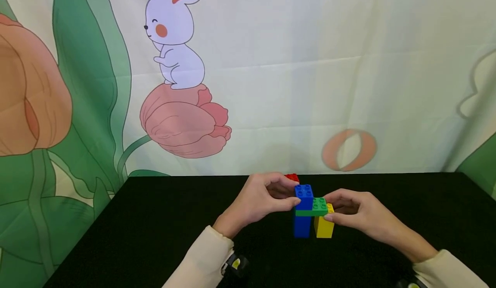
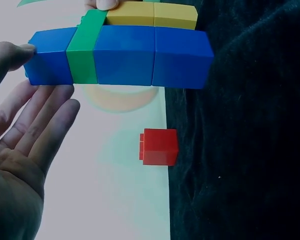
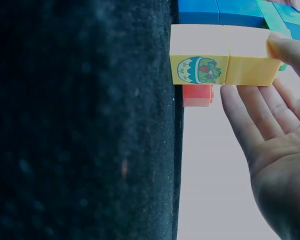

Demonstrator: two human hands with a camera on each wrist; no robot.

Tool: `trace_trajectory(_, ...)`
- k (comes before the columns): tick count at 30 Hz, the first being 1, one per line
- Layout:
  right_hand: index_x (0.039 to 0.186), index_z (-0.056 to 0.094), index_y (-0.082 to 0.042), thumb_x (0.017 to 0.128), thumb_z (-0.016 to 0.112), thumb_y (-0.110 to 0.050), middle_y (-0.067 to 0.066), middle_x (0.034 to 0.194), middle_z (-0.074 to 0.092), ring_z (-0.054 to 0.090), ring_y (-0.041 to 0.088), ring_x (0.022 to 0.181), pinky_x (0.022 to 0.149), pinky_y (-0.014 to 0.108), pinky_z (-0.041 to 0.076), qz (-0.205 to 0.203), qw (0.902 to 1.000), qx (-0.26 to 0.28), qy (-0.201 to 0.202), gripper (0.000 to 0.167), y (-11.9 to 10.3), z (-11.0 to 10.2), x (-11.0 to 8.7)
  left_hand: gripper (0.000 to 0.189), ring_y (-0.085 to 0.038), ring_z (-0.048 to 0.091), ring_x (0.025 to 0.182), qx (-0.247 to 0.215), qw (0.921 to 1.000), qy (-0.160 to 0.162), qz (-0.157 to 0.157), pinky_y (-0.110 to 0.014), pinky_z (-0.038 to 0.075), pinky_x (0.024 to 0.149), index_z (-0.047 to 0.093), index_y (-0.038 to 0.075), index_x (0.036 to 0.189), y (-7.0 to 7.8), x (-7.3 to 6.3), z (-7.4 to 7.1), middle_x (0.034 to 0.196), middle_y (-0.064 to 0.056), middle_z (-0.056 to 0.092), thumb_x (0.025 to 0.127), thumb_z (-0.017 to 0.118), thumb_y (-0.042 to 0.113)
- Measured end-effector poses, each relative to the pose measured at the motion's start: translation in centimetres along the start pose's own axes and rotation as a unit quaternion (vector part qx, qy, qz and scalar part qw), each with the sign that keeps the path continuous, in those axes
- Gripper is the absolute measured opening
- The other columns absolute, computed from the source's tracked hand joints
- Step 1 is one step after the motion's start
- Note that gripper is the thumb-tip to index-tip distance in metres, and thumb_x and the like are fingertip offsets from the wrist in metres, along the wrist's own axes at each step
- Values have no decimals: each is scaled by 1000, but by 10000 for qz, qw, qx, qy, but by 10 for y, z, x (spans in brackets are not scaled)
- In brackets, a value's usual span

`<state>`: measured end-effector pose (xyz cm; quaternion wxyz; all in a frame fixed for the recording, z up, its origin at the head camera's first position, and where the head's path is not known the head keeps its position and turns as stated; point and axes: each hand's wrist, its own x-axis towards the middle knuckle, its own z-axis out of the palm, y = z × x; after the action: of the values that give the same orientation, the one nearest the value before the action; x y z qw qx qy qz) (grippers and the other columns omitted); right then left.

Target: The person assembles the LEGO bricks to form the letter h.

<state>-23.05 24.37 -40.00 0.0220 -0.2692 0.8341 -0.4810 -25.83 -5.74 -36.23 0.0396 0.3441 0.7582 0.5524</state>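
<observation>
My left hand [image 1: 263, 197] pinches a blue toy building block [image 1: 304, 198] between thumb and fingers. This block sits on one end of a flat green brick [image 1: 320, 206], which lies across the top of a blue stack [image 1: 302, 227]. Two blue blocks form that stack in the left wrist view. Beside it stands a yellow stack [image 1: 324, 227] of two blocks, the lower one bearing a printed picture [image 3: 199, 70]. My right hand [image 1: 366, 215] holds the upper yellow block [image 3: 252, 70], its thumb close to the green brick.
A red block [image 2: 160, 147] stands on the black cloth-covered table [image 1: 174, 236] behind the blue stack, partly hidden by my left hand in the head view. A pale curtain [image 1: 271, 85] printed with a rabbit and flowers hangs behind the table's far edge.
</observation>
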Motion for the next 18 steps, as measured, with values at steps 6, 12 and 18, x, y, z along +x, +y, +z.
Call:
trace_trajectory(6,129,68,-6,100,76,-19,7,120,73,73,18,103,87,31,61,110,9999,30,57,33,-1,0,0,28,-10,75,95,107,9999,-43,13,-30,62,87,76,8,119,1,2,-1,107,5,78,94,84,15)
trace_trajectory(12,131,67,-3,101,74,-17,10,122,73,73,18,104,87,30,62,79,9999,107,-3,33,0,-1,-1,31,-8,75,98,155,9998,-72,-44,-29,61,89,76,9,122,3,2,-4,110,6,78,94,84,18)
trace_trajectory(18,131,67,-3,101,74,-15,9,121,73,73,18,104,87,31,62,-4,9999,134,-35,33,2,0,0,34,-15,74,103,-248,9996,60,-125,-35,61,92,75,7,127,-1,5,-12,115,4,78,96,81,21)
